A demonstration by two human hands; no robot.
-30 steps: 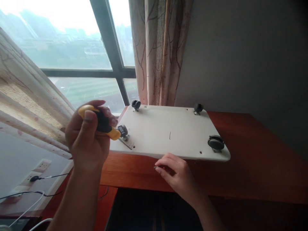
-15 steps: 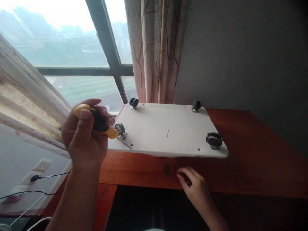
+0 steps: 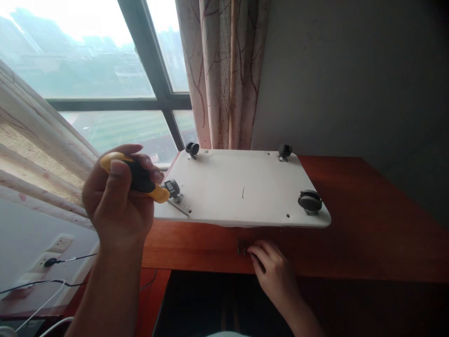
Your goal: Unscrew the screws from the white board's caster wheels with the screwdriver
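Screwdriver (image 3: 142, 180) first: your left hand (image 3: 119, 206) is wrapped firmly around its yellow-and-black handle, and the shaft points down toward the near-left corner of the board. Whether its tip touches there, you can't tell from this angle.

Two thin small pieces (image 3: 239, 248) lie side by side near you, just in front of the board. A second ago your right hand (image 3: 273, 267) was up by the board's near edge, pinching a slim piece; half a second ago it was down to the right of the pair. Now its fingertips are just beside them, thumb and finger close together. The view doesn't show whether anything is between them. Your left grip hasn't changed, so the small parts look like your current concern, with the driver merely kept ready.

Around that, the white board (image 3: 217, 187) lies flat with a caster at each corner, the near-right one (image 3: 310, 201) largest in view. Beneath it all is the reddish table (image 3: 368, 220), reaching well off to your right.
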